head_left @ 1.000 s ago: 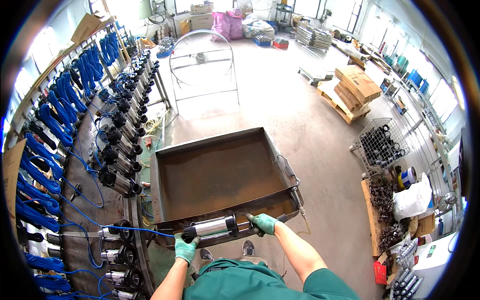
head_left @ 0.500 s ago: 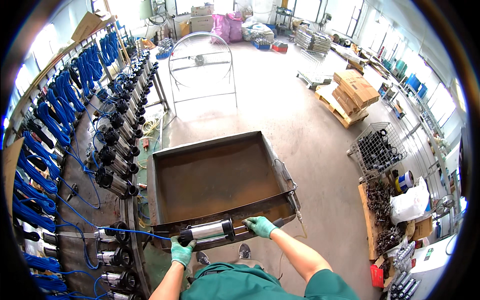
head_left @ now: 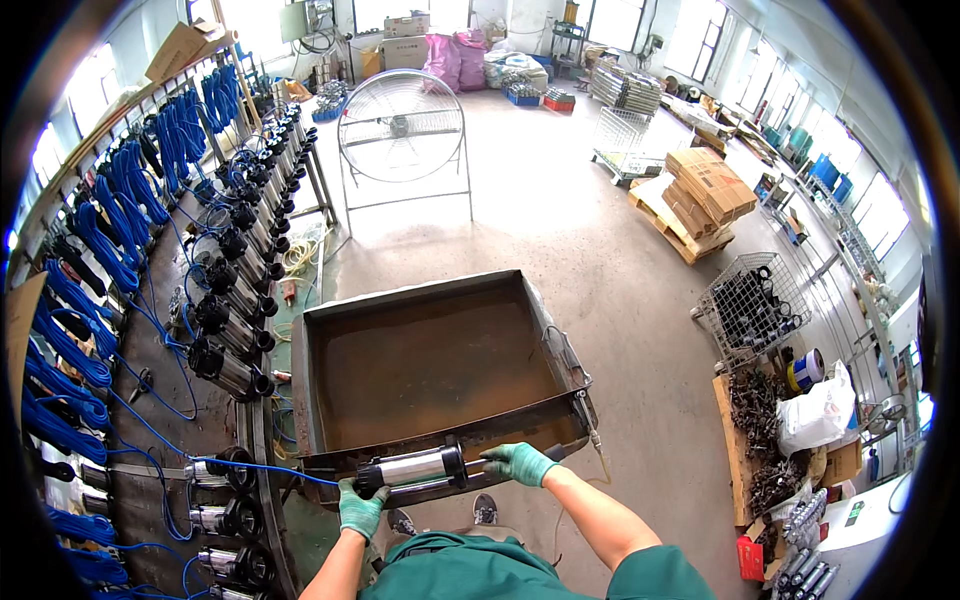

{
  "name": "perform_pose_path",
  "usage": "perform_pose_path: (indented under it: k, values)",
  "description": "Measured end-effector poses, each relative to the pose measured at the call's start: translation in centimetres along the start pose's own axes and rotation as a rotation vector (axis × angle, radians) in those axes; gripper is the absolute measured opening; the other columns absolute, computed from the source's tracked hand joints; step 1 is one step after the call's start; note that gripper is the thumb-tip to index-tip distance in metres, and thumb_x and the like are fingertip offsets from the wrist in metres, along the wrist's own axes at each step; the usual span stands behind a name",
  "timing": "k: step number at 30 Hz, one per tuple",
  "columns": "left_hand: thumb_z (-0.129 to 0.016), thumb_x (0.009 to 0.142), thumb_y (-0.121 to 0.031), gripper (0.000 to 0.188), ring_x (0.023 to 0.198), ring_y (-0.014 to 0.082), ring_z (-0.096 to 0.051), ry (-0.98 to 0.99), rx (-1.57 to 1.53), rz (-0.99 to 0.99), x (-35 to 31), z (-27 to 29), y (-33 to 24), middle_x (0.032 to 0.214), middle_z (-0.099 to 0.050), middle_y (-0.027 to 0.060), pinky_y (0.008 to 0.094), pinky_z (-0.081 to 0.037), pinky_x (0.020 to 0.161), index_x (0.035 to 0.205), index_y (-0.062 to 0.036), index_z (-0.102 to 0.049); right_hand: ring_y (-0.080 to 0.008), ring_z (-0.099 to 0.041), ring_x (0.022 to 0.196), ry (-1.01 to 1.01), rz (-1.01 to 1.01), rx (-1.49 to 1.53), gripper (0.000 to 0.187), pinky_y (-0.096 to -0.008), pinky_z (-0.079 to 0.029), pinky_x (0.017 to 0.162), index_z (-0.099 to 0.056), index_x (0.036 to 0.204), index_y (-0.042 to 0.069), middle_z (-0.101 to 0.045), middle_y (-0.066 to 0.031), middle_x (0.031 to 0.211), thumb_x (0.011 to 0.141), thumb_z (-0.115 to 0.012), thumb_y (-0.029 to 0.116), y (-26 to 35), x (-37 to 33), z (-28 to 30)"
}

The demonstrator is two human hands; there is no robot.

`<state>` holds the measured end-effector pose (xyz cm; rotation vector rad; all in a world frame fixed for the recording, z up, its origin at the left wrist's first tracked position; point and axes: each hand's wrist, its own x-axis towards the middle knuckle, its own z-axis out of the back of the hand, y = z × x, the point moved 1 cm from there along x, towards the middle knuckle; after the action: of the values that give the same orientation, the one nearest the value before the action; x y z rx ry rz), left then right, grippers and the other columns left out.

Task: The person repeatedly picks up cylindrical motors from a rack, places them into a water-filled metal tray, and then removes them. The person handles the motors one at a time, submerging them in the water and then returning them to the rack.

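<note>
A submersible pump [head_left: 412, 466], a shiny steel cylinder with black ends, lies sideways across the near ledge of a water-filled metal tank [head_left: 313, 370]. A blue cable [head_left: 270, 465] runs from its left end toward the bench. My left hand [head_left: 361, 507], in a green glove, grips the pump's left black end from the near side. My gloved right hand [head_left: 515, 463] is closed around a thin-shafted tool with a dark end [head_left: 555, 452]. The shaft points at the pump's right black end; whether its tip touches cannot be made out.
On the left, a bench [head_left: 150, 440] carries rows of similar pumps [head_left: 228, 368] and hanging blue cable coils [head_left: 65, 325]. A hose fitting [head_left: 592, 425] hangs at the tank's right corner. Beyond stand a large fan [head_left: 400, 125], cartons on a pallet [head_left: 710, 185] and a wire basket [head_left: 755, 310].
The pump and my left hand have shifted very slightly left. My right hand and its tool have moved slightly down, still beside the pump's right end. The whole view has tilted a little.
</note>
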<state>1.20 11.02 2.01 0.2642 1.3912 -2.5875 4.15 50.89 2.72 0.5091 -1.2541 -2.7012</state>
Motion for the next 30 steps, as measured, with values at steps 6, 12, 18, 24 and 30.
perform_pose_path:
  k: [6, 12, 18, 24, 30]
  values:
    - [-0.095, 0.078, -0.022, 0.068, 0.095, 0.0251, -0.065, -0.001, -0.011, 0.029, -0.1, 0.3, -0.3, 0.107, -0.068, 0.0143, 0.0396, -0.055, 0.091, 0.124, 0.0000, -0.050, -0.0165, -0.068, 0.063, 0.044, -0.557, 0.627, 0.052, -0.0331, -0.057, 0.057, -0.074, 0.103, 0.005, -0.071, -0.0068, 0.076, 0.108, -0.056, 0.053, 2.3, 1.5, -0.2]
    - [-0.096, 0.077, -0.023, 0.070, 0.097, 0.0263, -0.064, -0.025, 0.033, 0.003, -0.3, 0.3, -0.8, 0.108, -0.067, 0.0149, 0.0395, -0.054, 0.092, 0.125, -0.0001, -0.050, -0.0129, -0.064, 0.061, -0.058, -0.531, 0.630, 0.046, -0.0302, -0.052, 0.052, -0.072, 0.112, 0.004, -0.066, -0.0028, 0.077, 0.110, -0.055, 0.047, 2.0, 0.4, -0.6]
    - [-0.095, 0.078, -0.023, 0.069, 0.100, 0.0258, -0.064, -0.005, 0.000, 0.036, 0.1, -0.2, 0.1, 0.110, -0.067, 0.0149, 0.0398, -0.053, 0.094, 0.125, 0.0003, -0.051, -0.0103, -0.050, 0.050, -0.140, -0.775, 0.971, 0.037, -0.0280, -0.039, 0.044, -0.073, 0.107, 0.009, -0.058, 0.0007, 0.069, 0.109, -0.060, 0.043, 1.4, 1.3, -1.9]
    - [-0.093, 0.082, -0.019, 0.063, 0.096, 0.0229, -0.064, -0.001, 0.014, -0.054, -0.1, 0.2, -0.9, 0.109, -0.068, 0.0134, 0.0365, -0.054, 0.091, 0.126, 0.0006, -0.052, -0.0151, -0.052, 0.050, -0.217, -0.701, 0.918, 0.048, -0.0356, -0.041, 0.048, -0.066, 0.079, 0.006, -0.061, -0.0042, 0.065, 0.106, -0.064, 0.046, 1.3, 1.4, -2.3]
    - [-0.093, 0.083, -0.024, 0.067, 0.102, 0.0238, -0.060, 0.012, 0.105, -0.040, 0.0, 0.5, -0.9, 0.113, -0.064, 0.0131, 0.0380, -0.051, 0.095, 0.129, 0.0003, -0.051, -0.0432, -0.069, 0.104, -0.865, -0.417, -0.116, 0.035, -0.0516, -0.055, 0.094, -0.072, 0.114, 0.005, -0.073, -0.0208, 0.108, 0.097, -0.069, 0.036, -2.3, -3.2, 1.2]
